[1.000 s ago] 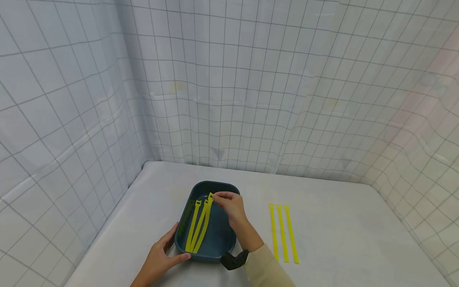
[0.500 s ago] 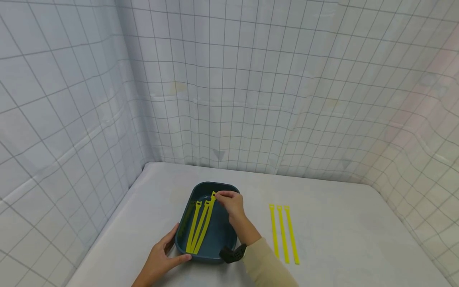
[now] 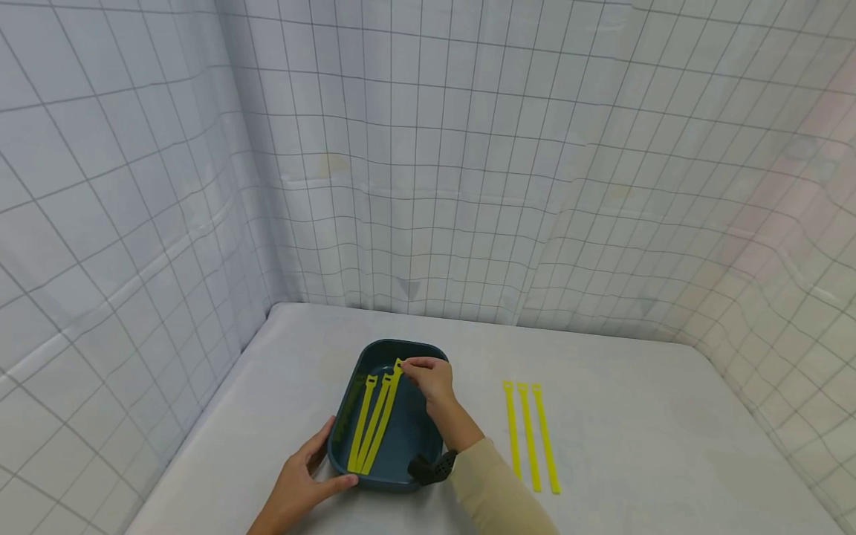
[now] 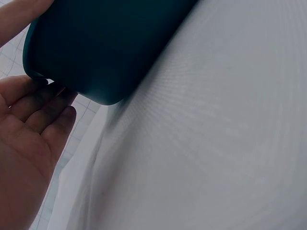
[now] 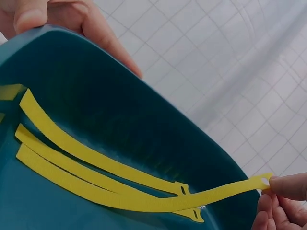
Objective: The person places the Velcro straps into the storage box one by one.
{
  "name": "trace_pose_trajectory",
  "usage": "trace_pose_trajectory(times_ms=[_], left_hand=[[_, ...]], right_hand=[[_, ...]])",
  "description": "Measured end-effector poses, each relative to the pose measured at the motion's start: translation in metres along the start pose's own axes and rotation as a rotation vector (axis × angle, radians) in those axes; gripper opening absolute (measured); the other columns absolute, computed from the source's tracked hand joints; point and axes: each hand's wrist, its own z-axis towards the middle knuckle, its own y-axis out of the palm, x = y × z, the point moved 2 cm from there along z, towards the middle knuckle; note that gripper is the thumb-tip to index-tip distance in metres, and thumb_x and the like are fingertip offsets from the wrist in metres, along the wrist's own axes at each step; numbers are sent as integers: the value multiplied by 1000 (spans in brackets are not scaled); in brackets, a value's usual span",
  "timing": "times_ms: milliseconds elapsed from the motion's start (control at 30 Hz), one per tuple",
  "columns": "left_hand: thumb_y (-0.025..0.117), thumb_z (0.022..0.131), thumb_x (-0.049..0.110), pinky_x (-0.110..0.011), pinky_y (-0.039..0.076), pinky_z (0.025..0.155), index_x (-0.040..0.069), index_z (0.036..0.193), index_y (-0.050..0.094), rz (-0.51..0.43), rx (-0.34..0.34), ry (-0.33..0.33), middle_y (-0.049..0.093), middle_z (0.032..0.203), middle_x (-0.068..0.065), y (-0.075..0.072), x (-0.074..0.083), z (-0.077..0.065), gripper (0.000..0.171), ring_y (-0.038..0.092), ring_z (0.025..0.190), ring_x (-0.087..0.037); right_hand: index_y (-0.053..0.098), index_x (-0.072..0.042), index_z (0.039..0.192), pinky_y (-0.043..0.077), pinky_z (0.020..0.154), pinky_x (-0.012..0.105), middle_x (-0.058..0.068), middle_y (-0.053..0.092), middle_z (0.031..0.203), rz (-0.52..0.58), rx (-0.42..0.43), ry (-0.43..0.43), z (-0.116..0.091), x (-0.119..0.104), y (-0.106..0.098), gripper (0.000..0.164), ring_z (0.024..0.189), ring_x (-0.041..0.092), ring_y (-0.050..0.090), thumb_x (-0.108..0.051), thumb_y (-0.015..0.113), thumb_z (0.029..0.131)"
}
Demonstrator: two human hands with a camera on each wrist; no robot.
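A dark teal tray [image 3: 406,423] sits on the white table. My left hand [image 3: 301,479] grips its near left corner, thumb on the near rim and fingers against the outer left side. In the left wrist view the fingers [image 4: 50,103] lie along the tray's outer wall. My right hand [image 3: 433,383] pinches the slotted head of a yellow hook-and-loop cable tie [image 5: 225,192] between thumb and fingers. That end is raised, while the rest of the strap lies on the tray floor. Two more yellow cable ties [image 5: 91,155] lie beside it in the tray.
To the right of the tray, three yellow cable ties [image 3: 528,435] lie side by side on the table [image 3: 635,431]. White grid-patterned curtains [image 3: 428,186] stand behind and at both sides. A black band [image 3: 431,469] on the right wrist overlaps the tray's near right corner.
The right hand has shifted slightly to the right with the pinched cable tie, drawing its head away from the other two. The left hand keeps its grip on the tray.
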Motion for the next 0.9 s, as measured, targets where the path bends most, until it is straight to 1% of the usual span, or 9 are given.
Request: trace_pose_trajectory(times_ms=[133,300,400,533,633,800,900], left_hand=[[81,70,25,-40,35,100,-2,141,30,0,0,-7,32,143,-18,-1,-1,0,91,31,130,-30],[81,70,25,-40,35,100,-1,142,31,2,0,-13,32,143,-17,0,-2,1,91,32,130,-30],[81,70,27,-40,35,101,-1,142,31,16,-2,-20,32,143,-17,1,-2,1,91,32,130,-30],[80,70,29,-40,35,101,-1,142,30,39,-2,-30,32,143,-18,1,-2,2,92,32,130,-30],[81,70,29,-41,36,101,-1,142,30,40,0,-31,33,143,-18,1,-1,1,92,32,129,-31],[81,70,28,-41,35,100,-1,142,31,40,2,-30,33,142,-18,1,0,0,92,33,129,-31],[80,70,29,-41,36,100,-1,141,31,46,2,-31,33,142,-18,1,1,0,91,33,129,-30]], right_hand=[[68,5,91,54,77,30,7,65,82,-15,2,7,2,2,2,15,86,34,60,-8,68,83],[68,4,90,54,77,31,6,65,80,-36,9,31,6,5,4,14,87,35,60,-8,68,83],[69,4,89,54,75,31,6,65,80,-57,18,40,7,6,4,13,79,28,61,-8,69,82],[70,3,88,53,72,31,5,65,79,-81,28,40,9,8,5,13,69,15,58,-8,70,81],[70,2,87,54,72,32,5,66,79,-87,27,36,11,10,5,13,68,13,57,-9,71,80],[71,2,86,54,72,33,4,66,78,-100,25,26,12,10,7,12,67,14,57,-8,72,80],[71,2,85,53,70,32,4,65,77,-108,24,18,12,9,9,11,66,14,56,-8,71,80]])
